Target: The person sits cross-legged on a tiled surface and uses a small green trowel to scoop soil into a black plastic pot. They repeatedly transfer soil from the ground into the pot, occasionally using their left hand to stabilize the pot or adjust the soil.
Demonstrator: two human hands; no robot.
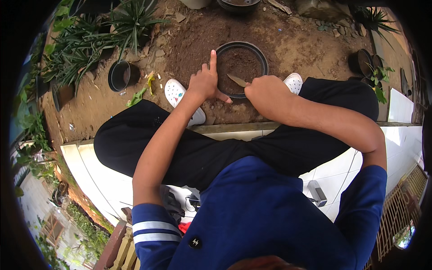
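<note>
A round black plant pot (264,63) with brown soil inside stands on the ground between my feet. My left hand (206,84) is at the pot's left side, index finger and thumb stretched apart along the rim, with nothing in its grasp. At the near right side of the rim, my right hand (270,95) is closed round a tool whose narrow, pointed, soil-coloured blade (236,80) reaches over the soil. The handle is hidden in my fist, so I cannot tell whether it is a knife or a narrow trowel.
Loose dark soil (193,42) surrounds the pot. A smaller black pot (122,75) stands to the left near spiky plants (130,24). More black pots (361,63) are at the right. My white shoes (173,92) flank the pot, and white tiles (335,168) lie beneath my legs.
</note>
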